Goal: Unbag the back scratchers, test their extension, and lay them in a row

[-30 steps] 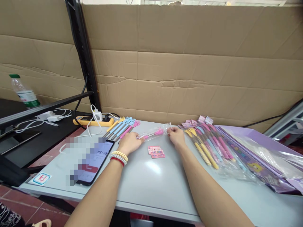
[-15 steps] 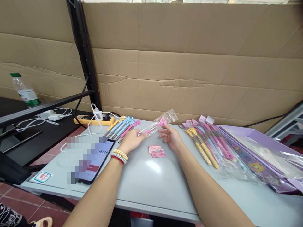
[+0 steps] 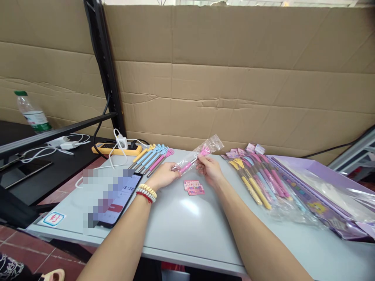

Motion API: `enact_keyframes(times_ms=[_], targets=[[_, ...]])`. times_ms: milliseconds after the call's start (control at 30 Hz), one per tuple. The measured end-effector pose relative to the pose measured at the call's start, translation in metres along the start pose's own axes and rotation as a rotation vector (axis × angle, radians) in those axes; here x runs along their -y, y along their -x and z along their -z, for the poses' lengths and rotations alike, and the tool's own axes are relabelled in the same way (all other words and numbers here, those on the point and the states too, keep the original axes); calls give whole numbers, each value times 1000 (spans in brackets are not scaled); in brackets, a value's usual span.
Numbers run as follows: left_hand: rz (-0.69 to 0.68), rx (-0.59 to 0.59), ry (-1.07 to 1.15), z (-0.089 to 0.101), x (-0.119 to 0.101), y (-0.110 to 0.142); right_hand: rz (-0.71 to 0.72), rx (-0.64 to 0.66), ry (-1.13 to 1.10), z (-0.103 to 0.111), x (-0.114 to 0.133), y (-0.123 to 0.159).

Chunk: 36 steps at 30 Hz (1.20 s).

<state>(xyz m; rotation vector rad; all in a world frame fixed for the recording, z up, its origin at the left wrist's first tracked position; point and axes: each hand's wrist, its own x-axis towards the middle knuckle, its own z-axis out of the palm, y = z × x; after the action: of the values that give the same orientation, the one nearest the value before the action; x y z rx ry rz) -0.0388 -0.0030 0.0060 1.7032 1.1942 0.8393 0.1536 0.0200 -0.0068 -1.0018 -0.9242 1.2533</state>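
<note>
Past our phone (image 3: 121, 203) and two pink cards (image 3: 193, 187), our hands (image 3: 187, 171) pinch the bagged pink scratcher (image 3: 189, 166) between them.

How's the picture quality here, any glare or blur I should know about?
Head view: bright glare patch on the tabletop below the small pink cards; shiny highlights on the clear bag; pixelated blocks covering part of the phone and the table beside it; dark smudge at the top right corner; card print too small to read.
</note>
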Motion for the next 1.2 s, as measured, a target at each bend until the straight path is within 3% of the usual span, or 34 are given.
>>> enact_keyframes(times_ms=[133, 300, 467, 600, 700, 767, 1200], targets=[[42, -107, 184, 2, 1, -3, -19, 49, 31, -2, 3, 4], [68, -314, 566, 6, 0, -8, 10, 172, 258, -8, 1, 10], [55, -390, 854, 7, -2, -9, 190, 306, 549, -26, -6, 26], [6, -426, 899, 7, -5, -8, 444, 344, 814, -37, -10, 35], [-32, -449, 909, 7, -7, -7, 682, 239, 885, -38, -12, 35], [-51, -459, 909, 8, -7, -7, 762, 187, 881, -36, -14, 33], [-52, -488, 931, 7, -11, -6, 791, 229, 902, -41, -27, 34]])
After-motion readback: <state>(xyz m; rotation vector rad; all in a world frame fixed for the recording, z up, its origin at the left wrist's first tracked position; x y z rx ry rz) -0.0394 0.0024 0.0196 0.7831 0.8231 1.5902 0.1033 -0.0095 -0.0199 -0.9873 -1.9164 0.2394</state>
